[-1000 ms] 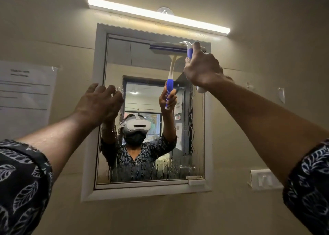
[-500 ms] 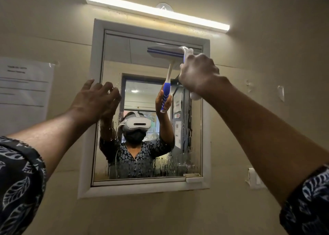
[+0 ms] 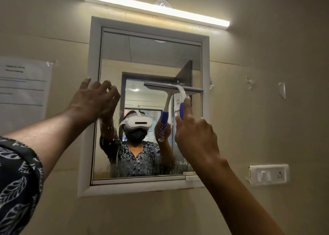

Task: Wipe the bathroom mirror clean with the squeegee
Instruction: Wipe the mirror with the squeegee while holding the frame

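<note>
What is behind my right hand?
The squeegee, its blue and white handle gripped by the right hand; the handle's lower end is covered. Part of the mirror at lower right is hidden too.

Blue-and-white squeegee (image 3: 180,99), leaf-print sleeve (image 3: 17,177)

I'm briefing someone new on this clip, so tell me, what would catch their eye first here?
Probably the white squeegee with a blue grip, held by the right hand with its blade across the right half of the white-framed wall mirror, about mid-height. The left hand rests at the mirror's left edge, and a glowing white light bar runs above the frame.
</note>
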`<state>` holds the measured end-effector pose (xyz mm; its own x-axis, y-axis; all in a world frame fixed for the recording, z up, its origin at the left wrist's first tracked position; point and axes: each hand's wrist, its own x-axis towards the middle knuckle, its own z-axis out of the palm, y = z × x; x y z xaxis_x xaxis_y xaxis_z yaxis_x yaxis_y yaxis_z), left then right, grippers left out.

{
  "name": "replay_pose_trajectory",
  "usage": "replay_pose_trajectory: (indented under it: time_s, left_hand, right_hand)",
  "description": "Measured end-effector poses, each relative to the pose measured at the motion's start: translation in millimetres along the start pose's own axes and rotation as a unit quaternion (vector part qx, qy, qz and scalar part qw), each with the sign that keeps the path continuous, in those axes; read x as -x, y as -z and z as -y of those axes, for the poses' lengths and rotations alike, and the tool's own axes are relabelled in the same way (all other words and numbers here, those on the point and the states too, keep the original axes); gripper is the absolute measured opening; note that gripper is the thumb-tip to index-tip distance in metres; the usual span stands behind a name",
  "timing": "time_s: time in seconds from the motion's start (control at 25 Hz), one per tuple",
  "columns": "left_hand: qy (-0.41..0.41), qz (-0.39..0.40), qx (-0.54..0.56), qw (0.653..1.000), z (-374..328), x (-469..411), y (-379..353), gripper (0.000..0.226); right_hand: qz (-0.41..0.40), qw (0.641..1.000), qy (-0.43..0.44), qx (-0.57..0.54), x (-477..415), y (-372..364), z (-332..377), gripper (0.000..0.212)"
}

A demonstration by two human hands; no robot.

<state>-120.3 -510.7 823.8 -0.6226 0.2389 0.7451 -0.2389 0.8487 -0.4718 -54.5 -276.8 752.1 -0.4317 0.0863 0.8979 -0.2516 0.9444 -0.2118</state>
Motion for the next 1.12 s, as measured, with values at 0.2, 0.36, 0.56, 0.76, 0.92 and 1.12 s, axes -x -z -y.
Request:
replay_pose_trajectory:
  time_s: [0.2, 0.36, 0.56, 0.76, 0.92, 1.12]
  left_hand:
    - [-0.005, 0.003, -0.013, 1.000, 1.2, 0.8, 1.3, 0.093]
    - [-0.008, 0.011, -0.022, 1.000, 1.5, 2.4, 3.4, 0.093]
    - [-0.008, 0.011, -0.019, 1.000, 2.1, 3.1, 3.8, 0.094]
    - [-0.008, 0.007, -0.023, 1.000, 1.8, 2.8, 1.7, 0.092]
    - [-0.008, 0.007, -0.018, 1.000, 1.9, 3.5, 3.1, 0.093]
    - [-0.009, 0.002, -0.008, 1.000, 3.7, 3.7, 1.5, 0.097]
  right_hand:
    - [0.029, 0.999, -0.001, -0.016, 36.1, -6.1, -11.9, 0.066]
    - [0.062, 0.997, -0.015, -0.035, 60.6, -10.8, -14.6, 0.064]
    - [0.118, 0.991, -0.037, -0.044, 88.6, -12.7, -18.6, 0.066]
    - [0.220, 0.972, -0.078, 0.001, 107.1, -9.1, -20.1, 0.070]
    - [0.297, 0.951, -0.084, 0.023, 121.5, -5.5, -24.1, 0.074]
    - [0.344, 0.933, -0.102, 0.030, 127.6, 0.0, -23.9, 0.071]
